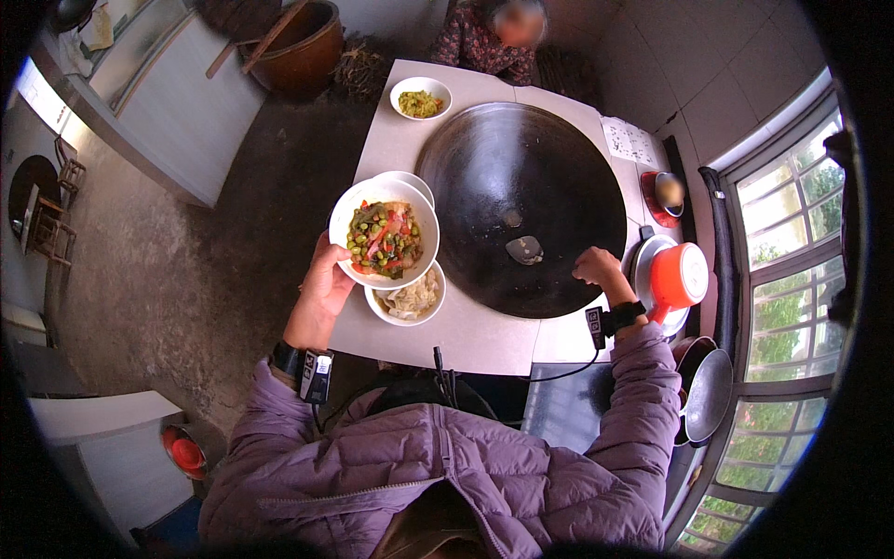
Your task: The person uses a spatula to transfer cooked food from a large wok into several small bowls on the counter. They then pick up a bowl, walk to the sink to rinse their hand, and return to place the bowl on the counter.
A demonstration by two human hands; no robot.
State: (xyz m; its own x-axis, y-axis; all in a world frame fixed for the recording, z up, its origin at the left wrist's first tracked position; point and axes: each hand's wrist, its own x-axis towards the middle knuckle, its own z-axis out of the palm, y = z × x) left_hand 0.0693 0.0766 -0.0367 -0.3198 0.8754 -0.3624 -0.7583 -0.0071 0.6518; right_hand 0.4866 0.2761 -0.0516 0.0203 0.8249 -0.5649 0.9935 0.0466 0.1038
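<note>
My left hand [327,271] grips the left rim of a white bowl [337,216], its thumb over the edge. In that bowl is a cooked mix [386,241] of green beans and red pepper pieces. The held bowl partly covers a white bowl [412,179] behind it and a bowl of pale, folded food [413,297] in front. Over the right side of a large dark wok [482,175], my right hand [598,267] has its fingers curled. A metal spatula blade [525,250] lies in the wok, left of that hand; its handle is not discernible against the dark metal.
A bowl of yellow-green shredded food [420,98] stands at the counter's [447,342] far left corner. Beyond the wok is a person [482,42]. On the right are an orange-red dipper [677,276], a metal pan [707,395] and a window [789,272]. A cable [566,374] hangs from my right wrist.
</note>
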